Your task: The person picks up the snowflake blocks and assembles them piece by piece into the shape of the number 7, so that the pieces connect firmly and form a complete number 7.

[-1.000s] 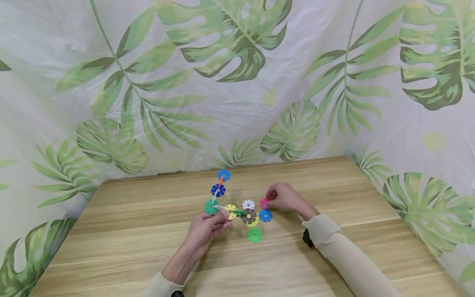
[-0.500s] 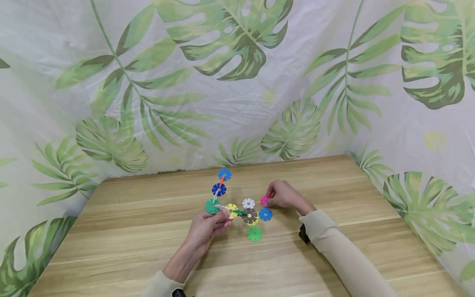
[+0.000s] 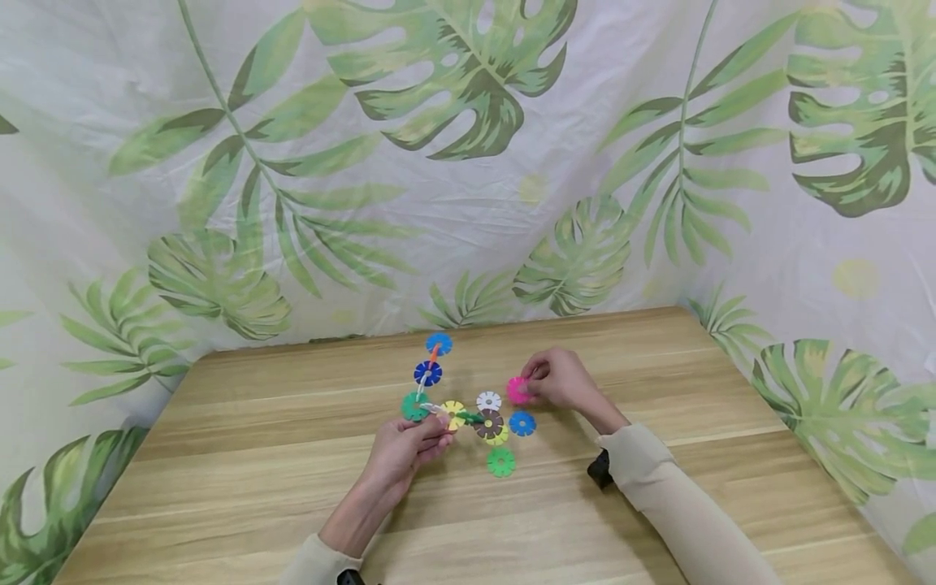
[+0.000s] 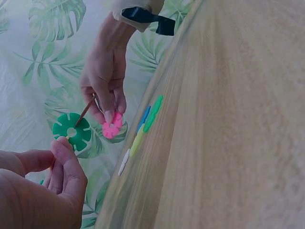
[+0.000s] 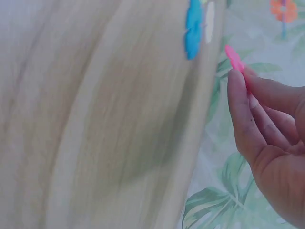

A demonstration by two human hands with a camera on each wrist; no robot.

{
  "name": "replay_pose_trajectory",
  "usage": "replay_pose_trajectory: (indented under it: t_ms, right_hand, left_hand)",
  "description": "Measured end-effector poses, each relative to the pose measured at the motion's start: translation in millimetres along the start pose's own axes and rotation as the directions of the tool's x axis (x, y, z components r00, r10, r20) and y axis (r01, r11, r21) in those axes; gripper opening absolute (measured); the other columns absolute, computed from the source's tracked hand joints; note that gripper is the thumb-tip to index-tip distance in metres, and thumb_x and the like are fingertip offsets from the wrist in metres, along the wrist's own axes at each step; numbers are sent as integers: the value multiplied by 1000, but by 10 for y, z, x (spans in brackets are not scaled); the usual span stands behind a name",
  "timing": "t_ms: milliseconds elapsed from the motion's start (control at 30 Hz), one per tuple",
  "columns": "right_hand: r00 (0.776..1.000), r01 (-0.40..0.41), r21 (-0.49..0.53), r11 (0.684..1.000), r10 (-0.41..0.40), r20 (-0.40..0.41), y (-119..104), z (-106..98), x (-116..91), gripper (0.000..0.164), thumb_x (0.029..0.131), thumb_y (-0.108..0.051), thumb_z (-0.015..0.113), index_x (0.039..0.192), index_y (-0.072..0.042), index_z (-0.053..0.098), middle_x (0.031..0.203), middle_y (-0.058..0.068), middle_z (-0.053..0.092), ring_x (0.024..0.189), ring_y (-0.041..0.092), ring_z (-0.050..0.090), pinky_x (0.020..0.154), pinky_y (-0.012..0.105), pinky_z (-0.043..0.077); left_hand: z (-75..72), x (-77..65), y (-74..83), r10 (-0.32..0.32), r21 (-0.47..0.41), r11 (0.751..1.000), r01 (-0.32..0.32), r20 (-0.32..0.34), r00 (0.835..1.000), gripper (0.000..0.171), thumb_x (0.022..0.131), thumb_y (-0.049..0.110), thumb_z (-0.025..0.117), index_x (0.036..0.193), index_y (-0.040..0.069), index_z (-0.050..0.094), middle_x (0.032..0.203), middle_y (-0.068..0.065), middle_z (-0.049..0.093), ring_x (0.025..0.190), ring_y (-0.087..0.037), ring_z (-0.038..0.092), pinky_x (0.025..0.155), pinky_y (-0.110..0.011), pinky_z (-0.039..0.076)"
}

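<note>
My left hand (image 3: pixel 405 455) pinches a chain of interlocked slotted plastic discs near its yellow disc (image 3: pixel 452 413). From there the chain runs up through a teal disc (image 3: pixel 414 407) and a dark blue disc (image 3: pixel 427 374) to a light blue disc (image 3: pixel 439 344). On its right side a green disc (image 4: pixel 71 132), seen edge-on in the head view, joins a brown disc (image 3: pixel 488 424). My right hand (image 3: pixel 561 380) pinches a pink slotted disc (image 3: pixel 518 391) between thumb and fingertips, apart from the chain. In the right wrist view that pink disc appears nearly edge-on.
Loose discs lie on the wooden table (image 3: pixel 241 455): a white disc (image 3: pixel 489 401), a blue disc (image 3: pixel 522 423), a light green disc (image 3: pixel 500 462) and a yellow one partly behind the brown disc. A leaf-patterned cloth (image 3: pixel 409 211) hangs behind the table.
My right hand has risen slightly off the table with the pink disc, and more of the disc's face now shows. My left hand and the chain have hardly moved.
</note>
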State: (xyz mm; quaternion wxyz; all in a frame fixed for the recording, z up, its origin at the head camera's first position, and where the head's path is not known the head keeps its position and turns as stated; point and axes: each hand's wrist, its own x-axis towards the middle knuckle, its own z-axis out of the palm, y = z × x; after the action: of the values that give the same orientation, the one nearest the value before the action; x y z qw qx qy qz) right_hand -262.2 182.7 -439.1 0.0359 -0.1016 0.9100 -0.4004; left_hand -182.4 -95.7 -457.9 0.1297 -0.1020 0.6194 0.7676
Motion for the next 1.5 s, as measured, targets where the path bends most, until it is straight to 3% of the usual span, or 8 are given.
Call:
replay_pose_trajectory:
  t_ms: [267,500,667,967,1200,1500]
  right_hand:
    - [1000,6,178,984,-4,-13,-77,-41,-250,18,89,-2,78,107,-1,80,94,11,80,82,14,73,74,26,64]
    - [1000,26,358,933,-29,3,-113,5,-451,16,90,-2,80,105,2,78,93,16,80,82,31,79,81,51,68]
    - [1000,27,329,944,-27,-5,-149,32,-583,13,88,-8,83,100,-6,80,88,10,81,83,35,78,73,44,67]
    - [997,74,312,947,-69,-27,-171,94,-695,12,83,-2,81,94,-6,82,86,11,81,73,17,74,57,21,55]
    - [993,113,309,944,-101,-55,-186,172,-689,9,84,-3,83,92,-7,82,84,11,81,73,31,77,51,18,50]
    - [993,106,284,953,-86,-82,-247,265,-712,9,83,-2,84,88,-9,81,81,7,80,76,38,77,58,20,58]
  left_hand:
    - [-35,-13,37,-4,-3,1000,4,-10,1000,25,102,9,66,120,-8,68,94,-8,79,85,-12,75,83,-24,66]
    - [-53,2,71,-3,-25,1000,3,-21,1000,25,101,7,67,120,-9,67,92,-6,79,84,-11,75,83,-23,66]
    - [-54,8,78,1,-38,999,-2,-28,1000,24,101,6,66,120,-9,67,91,-6,79,82,-10,75,81,-22,65]
    - [-66,9,81,6,-43,999,-7,-31,999,24,102,6,65,119,-10,67,89,-4,79,81,-10,75,79,-21,65]
    - [-63,0,72,8,-39,999,-9,-31,999,24,102,5,65,120,-10,67,91,-6,80,83,-11,75,79,-21,65]
    - [-86,-10,67,-11,4,1000,11,-36,999,22,101,6,67,117,-8,70,91,-8,79,81,-11,75,80,-23,66]
